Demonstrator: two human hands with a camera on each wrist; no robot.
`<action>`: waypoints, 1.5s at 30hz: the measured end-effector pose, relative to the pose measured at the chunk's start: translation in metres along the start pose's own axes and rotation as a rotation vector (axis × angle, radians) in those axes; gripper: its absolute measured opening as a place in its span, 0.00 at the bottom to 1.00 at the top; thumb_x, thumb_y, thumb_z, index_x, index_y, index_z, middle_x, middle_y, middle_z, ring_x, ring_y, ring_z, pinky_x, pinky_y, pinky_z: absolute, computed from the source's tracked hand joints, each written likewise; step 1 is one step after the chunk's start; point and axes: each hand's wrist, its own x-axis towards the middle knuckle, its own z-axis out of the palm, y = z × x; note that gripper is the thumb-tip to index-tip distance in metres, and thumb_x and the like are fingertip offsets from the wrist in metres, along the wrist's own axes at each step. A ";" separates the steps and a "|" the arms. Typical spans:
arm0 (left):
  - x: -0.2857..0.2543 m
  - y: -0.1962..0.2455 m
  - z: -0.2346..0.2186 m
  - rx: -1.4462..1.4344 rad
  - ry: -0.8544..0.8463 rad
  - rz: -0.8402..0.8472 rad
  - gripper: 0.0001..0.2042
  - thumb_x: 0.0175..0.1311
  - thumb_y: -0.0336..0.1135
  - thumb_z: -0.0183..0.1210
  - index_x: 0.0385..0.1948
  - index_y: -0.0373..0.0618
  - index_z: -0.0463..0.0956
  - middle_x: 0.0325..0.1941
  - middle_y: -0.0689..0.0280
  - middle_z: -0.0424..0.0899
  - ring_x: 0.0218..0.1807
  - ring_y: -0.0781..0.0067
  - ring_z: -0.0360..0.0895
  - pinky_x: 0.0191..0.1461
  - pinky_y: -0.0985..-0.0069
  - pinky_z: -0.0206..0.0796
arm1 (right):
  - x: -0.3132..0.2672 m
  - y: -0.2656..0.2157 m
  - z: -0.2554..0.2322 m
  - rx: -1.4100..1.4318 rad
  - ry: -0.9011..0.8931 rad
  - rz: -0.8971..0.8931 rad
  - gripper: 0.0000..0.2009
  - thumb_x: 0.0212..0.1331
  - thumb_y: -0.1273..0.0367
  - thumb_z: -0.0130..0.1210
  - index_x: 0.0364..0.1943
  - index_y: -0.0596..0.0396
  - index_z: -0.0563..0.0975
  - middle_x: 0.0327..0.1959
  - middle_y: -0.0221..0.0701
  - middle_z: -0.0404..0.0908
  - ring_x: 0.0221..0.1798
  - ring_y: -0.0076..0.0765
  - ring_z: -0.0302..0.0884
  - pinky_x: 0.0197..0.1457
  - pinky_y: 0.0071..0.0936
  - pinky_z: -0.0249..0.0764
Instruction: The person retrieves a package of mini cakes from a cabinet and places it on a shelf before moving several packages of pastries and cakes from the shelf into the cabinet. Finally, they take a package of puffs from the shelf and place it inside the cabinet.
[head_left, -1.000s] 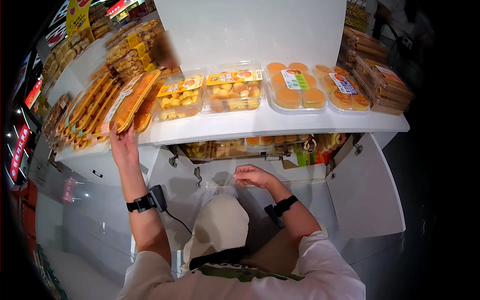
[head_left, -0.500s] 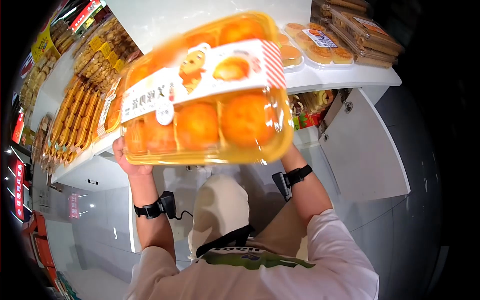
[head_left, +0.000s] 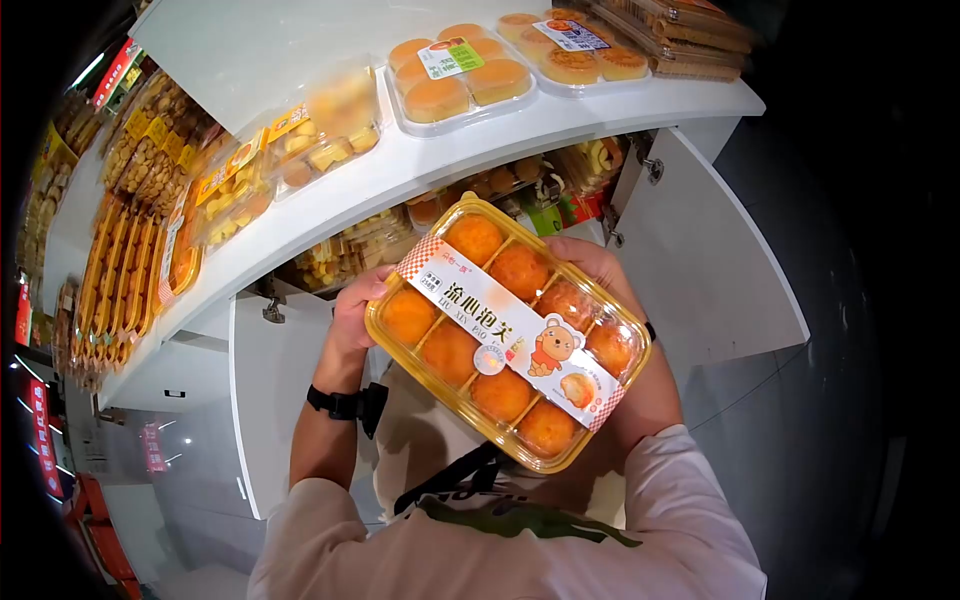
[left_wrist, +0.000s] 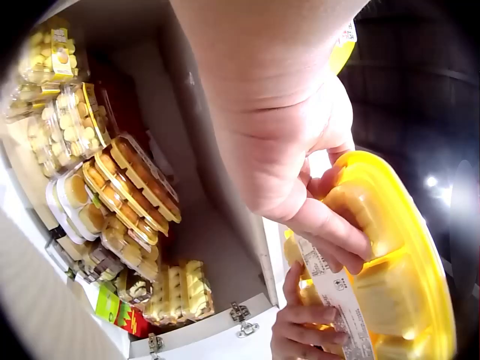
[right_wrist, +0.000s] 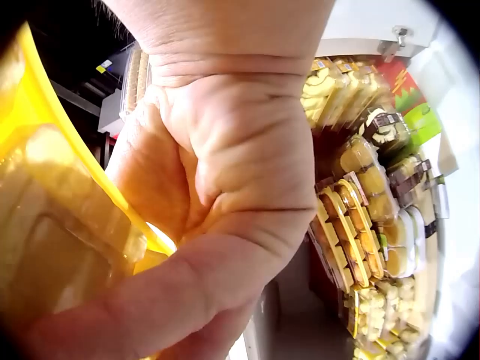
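2 hands [head_left: 360, 305] grip pastry box [head_left: 508, 345] edges.

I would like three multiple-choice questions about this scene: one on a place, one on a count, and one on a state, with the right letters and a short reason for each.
1. Where is the yellow pastry tray?
A. on the white counter
B. held in front of the person, below the white counter
C. inside the cabinet

2. How many round pastries show in the tray?
A. four
B. six
C. eight

3. How is the cabinet door on the right?
A. swung open
B. closed
C. removed

Answers:
1 B: the left hand and the right hand grip the tray's ends, away from the counter top.
2 C: the head view shows two rows of four under the clear lid.
3 A: the door stands out from the cabinet, and stocked packs are visible inside.
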 end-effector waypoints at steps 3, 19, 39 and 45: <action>0.001 -0.004 -0.028 -0.027 0.143 -0.026 0.24 0.57 0.38 0.51 0.50 0.25 0.71 0.49 0.47 0.80 0.48 0.58 0.81 0.55 0.67 0.72 | -0.003 0.003 0.003 0.035 0.055 0.144 0.24 0.58 0.68 0.58 0.58 0.67 0.71 0.55 0.48 0.78 0.53 0.41 0.80 0.57 0.35 0.77; 0.002 -0.034 -0.052 0.146 0.509 -0.166 0.30 0.70 0.51 0.49 0.66 0.40 0.58 0.68 0.57 0.67 0.67 0.59 0.67 0.70 0.61 0.59 | 0.041 0.010 -0.075 -0.251 0.071 0.134 0.23 0.58 0.63 0.57 0.54 0.64 0.73 0.49 0.39 0.82 0.46 0.30 0.83 0.50 0.28 0.80; 0.117 0.046 -0.146 -0.302 0.345 0.191 0.15 0.68 0.32 0.52 0.52 0.32 0.72 0.53 0.54 0.80 0.51 0.60 0.78 0.51 0.68 0.74 | 0.059 0.003 -0.080 -0.149 0.111 -0.064 0.40 0.65 0.46 0.44 0.67 0.69 0.54 0.59 0.60 0.69 0.59 0.51 0.75 0.59 0.40 0.75; 0.168 0.068 -0.183 -0.072 0.519 0.372 0.14 0.67 0.31 0.53 0.51 0.35 0.74 0.52 0.53 0.79 0.51 0.55 0.77 0.51 0.63 0.75 | 0.059 0.008 -0.079 -0.190 0.139 -0.082 0.35 0.65 0.50 0.46 0.63 0.69 0.59 0.56 0.57 0.73 0.54 0.47 0.79 0.54 0.35 0.77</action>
